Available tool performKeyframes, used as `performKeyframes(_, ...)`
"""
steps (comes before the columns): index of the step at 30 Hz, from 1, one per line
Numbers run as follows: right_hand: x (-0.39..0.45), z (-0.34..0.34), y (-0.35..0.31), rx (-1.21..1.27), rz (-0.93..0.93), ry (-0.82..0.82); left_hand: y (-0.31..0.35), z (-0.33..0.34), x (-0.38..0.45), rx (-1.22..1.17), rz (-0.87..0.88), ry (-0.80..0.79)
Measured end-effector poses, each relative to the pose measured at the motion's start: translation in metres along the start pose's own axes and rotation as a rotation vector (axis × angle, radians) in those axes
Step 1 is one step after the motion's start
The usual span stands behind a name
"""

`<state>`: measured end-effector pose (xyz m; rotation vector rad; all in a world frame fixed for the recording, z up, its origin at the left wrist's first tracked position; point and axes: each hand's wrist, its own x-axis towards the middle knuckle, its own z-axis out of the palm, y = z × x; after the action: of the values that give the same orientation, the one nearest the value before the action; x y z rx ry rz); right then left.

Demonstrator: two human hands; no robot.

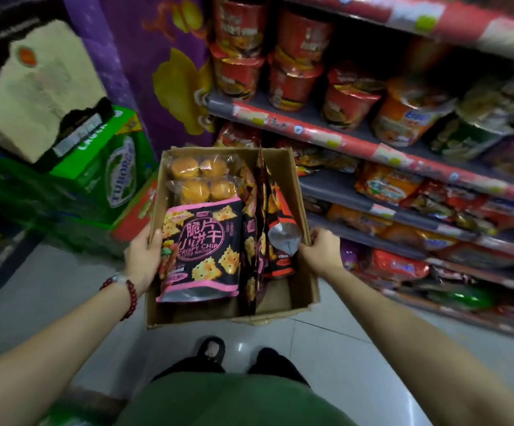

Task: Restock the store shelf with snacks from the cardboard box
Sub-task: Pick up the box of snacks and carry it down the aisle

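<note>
An open cardboard box (pixel 306 290) is held in front of me, above the tiled floor. My left hand (pixel 142 256) grips its left wall and my right hand (pixel 322 249) grips its right wall. Inside lie a black-and-pink crispy chip biscuit bag (pixel 202 250), clear packs of round golden cakes (pixel 202 179) at the far end, and several black-and-orange snack bags (pixel 277 229) standing on edge. The store shelf (pixel 357 146) runs along the right, several tiers deep.
The shelf holds red cup noodles (pixel 298 78) on top and noodle packets (pixel 388 186) lower down. Green cartons (pixel 111 167) with a tan box (pixel 37 87) on top stack at the left. A purple display panel (pixel 163 72) stands behind. My feet (pixel 240 355) are on the floor below.
</note>
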<state>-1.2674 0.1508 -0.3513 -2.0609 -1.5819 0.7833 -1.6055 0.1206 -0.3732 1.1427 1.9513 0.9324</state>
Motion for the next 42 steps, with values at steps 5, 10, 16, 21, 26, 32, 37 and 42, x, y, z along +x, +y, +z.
performKeyframes(5, -0.029, 0.005, 0.02, 0.035, 0.148, 0.083, 0.017, 0.008, 0.014, 0.073, 0.067, -0.114)
performKeyframes(10, -0.037, -0.003, 0.046, 0.078, 0.246, 0.122, 0.041, 0.034, 0.009, 0.09, 0.09, -0.172)
performKeyframes(16, -0.036, -0.036, 0.086, 0.082, 0.256, 0.151, 0.058, 0.08, 0.0, 0.07, 0.14, -0.25)
performKeyframes(21, -0.043, -0.058, 0.129, 0.124, 0.332, 0.217, 0.074, 0.129, -0.008, 0.104, 0.174, -0.321)
performKeyframes(26, -0.061, -0.076, 0.171, 0.173, 0.468, 0.263, 0.096, 0.183, -0.014, 0.129, 0.195, -0.439)
performKeyframes(32, -0.085, -0.095, 0.202, 0.247, 0.642, 0.383, 0.135, 0.239, -0.025, 0.183, 0.268, -0.596)
performKeyframes(37, -0.103, -0.104, 0.218, 0.283, 0.813, 0.485, 0.156, 0.29, -0.025, 0.221, 0.296, -0.744)
performKeyframes(42, -0.12, -0.106, 0.23, 0.313, 0.979, 0.645, 0.176, 0.343, -0.03, 0.266, 0.373, -0.902)
